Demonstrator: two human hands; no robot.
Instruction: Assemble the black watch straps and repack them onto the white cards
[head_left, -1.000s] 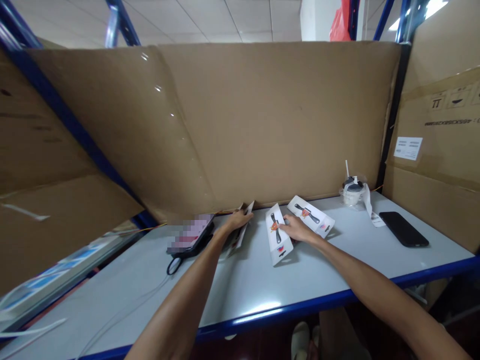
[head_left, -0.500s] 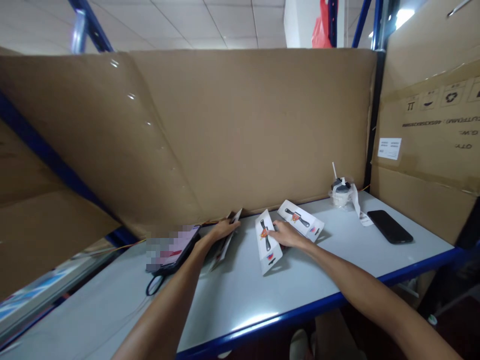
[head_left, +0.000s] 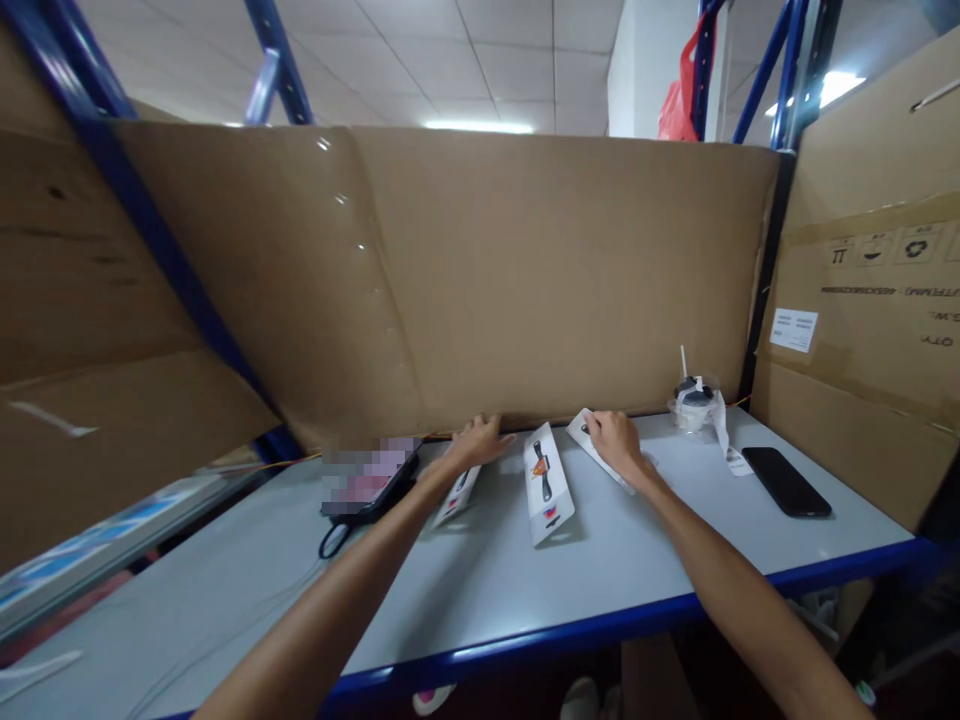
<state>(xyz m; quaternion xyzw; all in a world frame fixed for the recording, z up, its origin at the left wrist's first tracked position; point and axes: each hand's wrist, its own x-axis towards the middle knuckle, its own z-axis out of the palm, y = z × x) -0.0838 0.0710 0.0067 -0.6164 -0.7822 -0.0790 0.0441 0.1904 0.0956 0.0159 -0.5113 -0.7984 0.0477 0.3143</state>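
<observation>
My left hand (head_left: pixel 478 442) reaches over a white printed package (head_left: pixel 459 496) at the left, its fingers stretched out and apart. In the middle of the table another white package (head_left: pixel 546 485) lies by itself, printed with a black-handled tool and an orange patch, a dark hang slot at its near end. My right hand (head_left: pixel 615 440) has its fingers curled on the far end of a third white package (head_left: pixel 592 446), thumb side toward the middle one. Hand and wrist hide much of that package.
A tablet-like device (head_left: pixel 379 480) with a dark loop lies at the left. To the right are a wrapped cup with a straw (head_left: pixel 694 410), a paper strip (head_left: pixel 721 425) and a black phone (head_left: pixel 786 482). A cardboard wall (head_left: pixel 555 270) stands behind the grey table (head_left: pixel 480 610).
My left hand has loosened from the left package and spread its fingers. My right hand has let go of the middle package and moved right onto the third one. The view has shifted.
</observation>
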